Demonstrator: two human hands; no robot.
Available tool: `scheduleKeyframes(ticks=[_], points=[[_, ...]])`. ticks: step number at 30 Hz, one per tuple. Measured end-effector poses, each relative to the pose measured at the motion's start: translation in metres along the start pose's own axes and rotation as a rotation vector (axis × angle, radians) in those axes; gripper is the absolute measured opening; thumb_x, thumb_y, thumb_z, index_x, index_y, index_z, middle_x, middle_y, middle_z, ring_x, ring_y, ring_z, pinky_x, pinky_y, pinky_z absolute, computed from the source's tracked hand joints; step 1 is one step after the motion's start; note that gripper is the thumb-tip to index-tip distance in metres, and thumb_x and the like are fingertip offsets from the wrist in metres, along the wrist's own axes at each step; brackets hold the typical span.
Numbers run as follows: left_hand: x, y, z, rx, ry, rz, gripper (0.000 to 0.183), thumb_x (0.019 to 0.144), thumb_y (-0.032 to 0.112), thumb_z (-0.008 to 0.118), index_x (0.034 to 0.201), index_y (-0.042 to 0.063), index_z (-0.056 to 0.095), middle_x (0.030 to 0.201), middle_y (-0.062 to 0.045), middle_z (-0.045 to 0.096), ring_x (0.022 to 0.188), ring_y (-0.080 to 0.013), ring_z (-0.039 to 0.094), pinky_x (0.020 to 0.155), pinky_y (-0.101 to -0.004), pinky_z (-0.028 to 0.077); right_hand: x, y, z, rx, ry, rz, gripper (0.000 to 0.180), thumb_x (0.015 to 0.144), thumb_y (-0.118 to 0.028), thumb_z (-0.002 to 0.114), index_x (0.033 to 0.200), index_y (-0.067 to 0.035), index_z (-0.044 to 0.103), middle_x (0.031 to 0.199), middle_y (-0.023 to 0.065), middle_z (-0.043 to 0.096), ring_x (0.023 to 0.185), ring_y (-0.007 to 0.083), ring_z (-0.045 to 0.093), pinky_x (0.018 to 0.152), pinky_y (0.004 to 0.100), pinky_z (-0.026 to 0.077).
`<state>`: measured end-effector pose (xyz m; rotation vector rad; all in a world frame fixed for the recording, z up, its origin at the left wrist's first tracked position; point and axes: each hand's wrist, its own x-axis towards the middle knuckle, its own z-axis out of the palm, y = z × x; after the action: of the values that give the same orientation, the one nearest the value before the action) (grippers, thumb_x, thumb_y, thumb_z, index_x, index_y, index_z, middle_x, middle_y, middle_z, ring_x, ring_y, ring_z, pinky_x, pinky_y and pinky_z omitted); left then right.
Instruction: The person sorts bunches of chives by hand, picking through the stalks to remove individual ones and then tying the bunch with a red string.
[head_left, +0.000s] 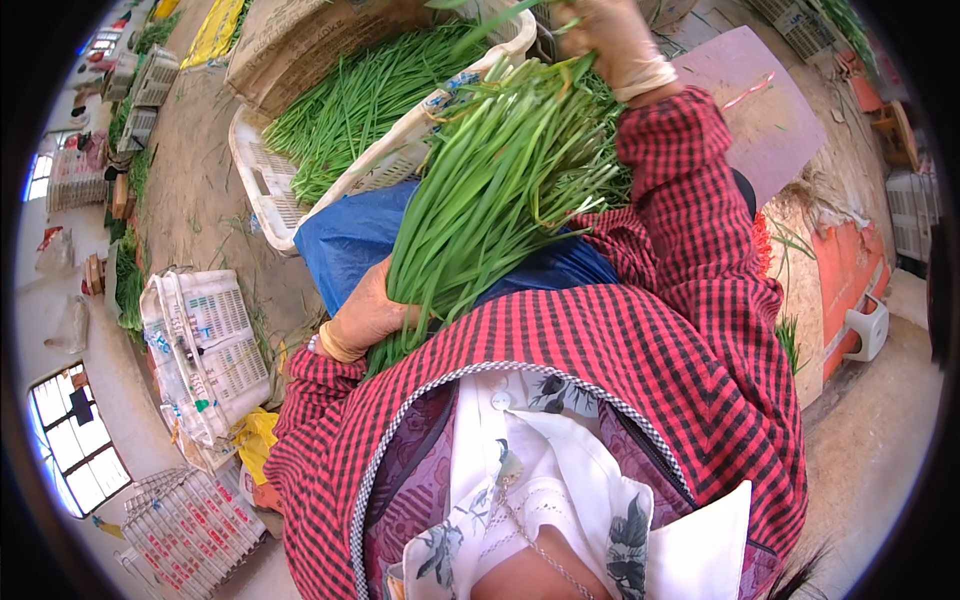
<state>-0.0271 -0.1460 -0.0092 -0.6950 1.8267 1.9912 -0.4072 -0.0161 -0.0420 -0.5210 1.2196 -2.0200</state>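
Note:
A bunch of long green leafy stalks (480, 180), which look like garlic chives, lies over the blue plastic sheet (360, 225) on my lap. My left hand (371, 315), in a thin glove, is closed around the bunch near its leafy end. My right hand (600, 45), also gloved and slightly blurred, is above the bunch's pale ends, with some green leaves at its fingers. Whether it grips them firmly is hard to tell. Just beyond the bunch, a white plastic crate (262, 195) holds more of the green stalks (367, 105).
Cardboard (300, 52) lines the crate's far side. Empty-looking white crates (210, 337) stand at left, with stacked crates (195, 532) below them. A flat pinkish board (750, 105) lies at right, near a white plastic stool (866, 330). Scraps litter the floor (202, 172).

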Motion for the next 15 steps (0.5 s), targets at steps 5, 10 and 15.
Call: scheduleKeyframes(ticks=[5, 10, 15], points=[[-0.01, -0.002, -0.004, 0.091, 0.11, 0.011, 0.048, 0.075, 0.005, 0.069, 0.12, 0.0, 0.058, 0.103, -0.001, 0.064, 0.089, -0.0104, 0.056, 0.082, -0.0277, 0.048, -0.008, -0.009, -0.04, -0.072, 0.455, -0.279, 0.019, 0.1, -0.022, 0.055, 0.096, -0.006, 0.064, 0.065, 0.0016, 0.061, 0.047, 0.0114, 0.054, 0.042, 0.0249, 0.041], [-0.008, -0.015, -0.011, 0.107, 0.215, -0.038, 0.04, 0.077, 0.005, 0.071, 0.116, 0.001, 0.06, 0.096, 0.0, 0.066, 0.08, -0.008, 0.057, 0.071, -0.0258, 0.05, -0.06, 0.006, -0.024, -1.162, -0.099, -0.538, 0.048, 0.083, -0.042, 0.076, 0.112, -0.003, 0.07, 0.103, 0.0104, 0.066, 0.097, 0.021, 0.062, 0.086, 0.0339, 0.049], [-0.001, -0.002, 0.002, 0.15, 0.251, -0.012, 0.041, 0.076, 0.005, 0.072, 0.116, 0.001, 0.061, 0.1, -0.002, 0.067, 0.088, -0.0091, 0.058, 0.079, -0.0261, 0.05, -0.074, 0.049, 0.034, -1.464, -0.157, -0.521, 0.068, 0.076, -0.063, 0.069, 0.116, -0.007, 0.069, 0.136, 0.0225, 0.05, 0.128, 0.0403, 0.044, 0.112, 0.0501, 0.028]])
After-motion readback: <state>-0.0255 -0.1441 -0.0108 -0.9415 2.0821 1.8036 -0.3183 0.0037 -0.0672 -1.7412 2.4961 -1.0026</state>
